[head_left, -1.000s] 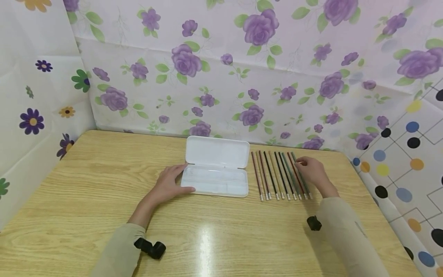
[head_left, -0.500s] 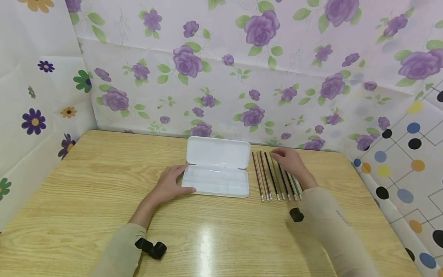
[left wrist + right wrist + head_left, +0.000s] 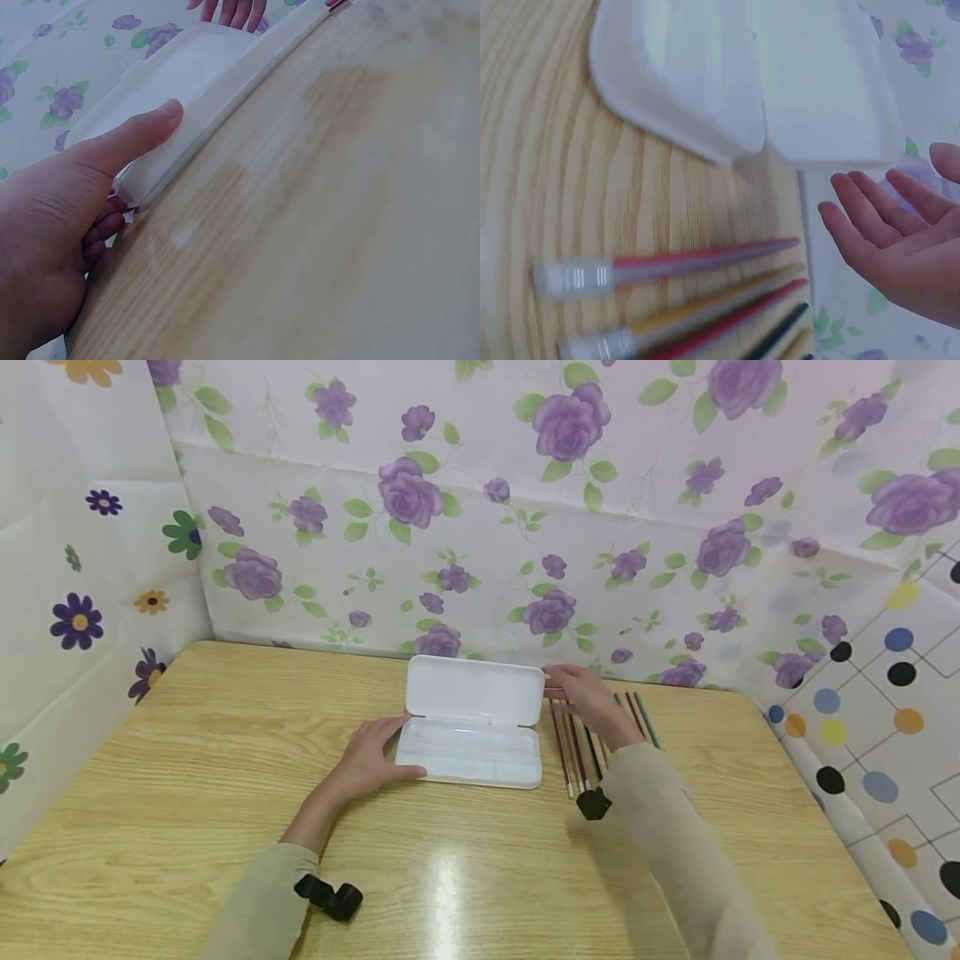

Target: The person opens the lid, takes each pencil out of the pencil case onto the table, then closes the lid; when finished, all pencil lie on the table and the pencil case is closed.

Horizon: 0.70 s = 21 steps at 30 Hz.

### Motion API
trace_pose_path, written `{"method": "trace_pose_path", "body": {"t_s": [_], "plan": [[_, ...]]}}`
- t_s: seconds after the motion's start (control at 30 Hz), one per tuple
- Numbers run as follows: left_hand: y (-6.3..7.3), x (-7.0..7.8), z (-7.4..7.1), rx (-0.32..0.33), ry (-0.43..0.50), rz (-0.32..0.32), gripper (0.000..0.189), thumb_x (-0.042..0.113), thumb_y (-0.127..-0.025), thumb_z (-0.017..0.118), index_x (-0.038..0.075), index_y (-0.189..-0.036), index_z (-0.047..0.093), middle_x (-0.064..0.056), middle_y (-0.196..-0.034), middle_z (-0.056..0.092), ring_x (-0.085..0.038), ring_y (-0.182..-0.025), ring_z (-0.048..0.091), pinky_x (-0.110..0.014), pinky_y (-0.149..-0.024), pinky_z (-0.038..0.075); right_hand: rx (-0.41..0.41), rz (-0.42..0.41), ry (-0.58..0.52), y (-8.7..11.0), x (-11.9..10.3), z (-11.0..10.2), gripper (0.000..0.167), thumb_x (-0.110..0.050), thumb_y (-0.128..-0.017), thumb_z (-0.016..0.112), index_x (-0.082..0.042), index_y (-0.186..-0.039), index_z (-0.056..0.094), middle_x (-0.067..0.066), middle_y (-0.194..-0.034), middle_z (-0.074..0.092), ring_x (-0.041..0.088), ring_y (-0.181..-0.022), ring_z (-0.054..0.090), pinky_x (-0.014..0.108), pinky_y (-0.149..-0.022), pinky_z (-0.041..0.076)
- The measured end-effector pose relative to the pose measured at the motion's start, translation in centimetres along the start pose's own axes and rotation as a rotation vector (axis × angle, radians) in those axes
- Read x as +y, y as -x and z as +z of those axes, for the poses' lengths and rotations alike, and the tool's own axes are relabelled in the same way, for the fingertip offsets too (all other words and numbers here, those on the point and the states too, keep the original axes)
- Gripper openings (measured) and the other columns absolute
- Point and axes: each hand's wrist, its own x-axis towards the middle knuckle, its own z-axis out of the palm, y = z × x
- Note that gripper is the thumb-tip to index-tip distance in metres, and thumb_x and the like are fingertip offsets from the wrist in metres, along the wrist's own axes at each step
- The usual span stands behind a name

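Note:
A white pencil case (image 3: 468, 779) stands open on the table, its raised lid (image 3: 475, 689) leaning back and its divided tray bare. My left hand (image 3: 367, 758) holds the case's left end; in the left wrist view the thumb lies over the front wall and the other fingers curl round the corner. Right beside the lid's right edge is my right hand (image 3: 591, 702), palm turned toward the case in the right wrist view, fingers relaxed and holding nothing. Beneath it lies a row of eraser-tipped pencils (image 3: 705, 261), partly hidden by hand and sleeve in the head view.
The wooden table (image 3: 442, 860) reaches back to a wall covering (image 3: 480, 552) with purple flowers. Patterned sheets hang at the left and right sides. A black wrist camera (image 3: 330, 897) sits on the left sleeve, another (image 3: 594, 804) on the right.
My right hand has moved left across the pencils, from the row's right end to the lid's right edge. The left hand keeps its hold on the case.

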Motion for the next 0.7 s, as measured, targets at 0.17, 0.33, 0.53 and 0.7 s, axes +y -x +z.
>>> {"method": "trace_pose_path", "body": {"t_s": [0.17,0.33,0.53,0.7], "plan": [[0.1,0.1,0.1,0.016,0.043,-0.018,0.094,0.041,-0.070,0.085,0.004,-0.145,0.042,-0.021,-0.144,0.042,-0.041,-0.129,0.034,-0.059,-0.104,0.027,-0.012,0.064,-0.186,-0.9,-0.1,1.2,0.062,-0.034,-0.104,0.042,0.002,-0.151,0.023,0.026,-0.140,0.042,0.037,-0.128,0.043,0.049,-0.106,0.035],[0.1,0.2,-0.1,0.014,0.064,-0.040,0.093,0.040,-0.070,0.085,0.003,-0.144,0.043,-0.022,-0.143,0.041,-0.040,-0.129,0.034,-0.059,-0.103,0.029,-0.016,0.086,-0.182,-1.0,-0.1,1.4,0.064,-0.037,-0.104,0.042,0.002,-0.151,0.023,0.025,-0.134,0.048,0.034,-0.123,0.049,0.049,-0.103,0.037],[0.2,0.3,-0.2,0.002,0.070,-0.048,0.093,0.040,-0.070,0.084,0.003,-0.144,0.041,-0.022,-0.143,0.040,-0.041,-0.129,0.033,-0.060,-0.102,0.029,-0.144,0.045,-0.182,-0.5,0.2,0.6,0.061,-0.033,-0.104,0.044,0.005,-0.149,0.026,0.018,-0.118,0.058,0.028,-0.107,0.058,0.048,-0.103,0.037],[0.2,0.3,-0.2,0.003,0.070,-0.042,0.093,0.041,-0.071,0.084,0.003,-0.144,0.041,-0.022,-0.142,0.042,-0.040,-0.128,0.034,-0.060,-0.101,0.030,-0.211,0.008,-0.087,0.2,0.2,0.1,0.055,-0.028,-0.103,0.047,0.004,-0.147,0.033,0.004,-0.100,0.048,0.017,-0.084,0.047,0.049,-0.104,0.034]]}}
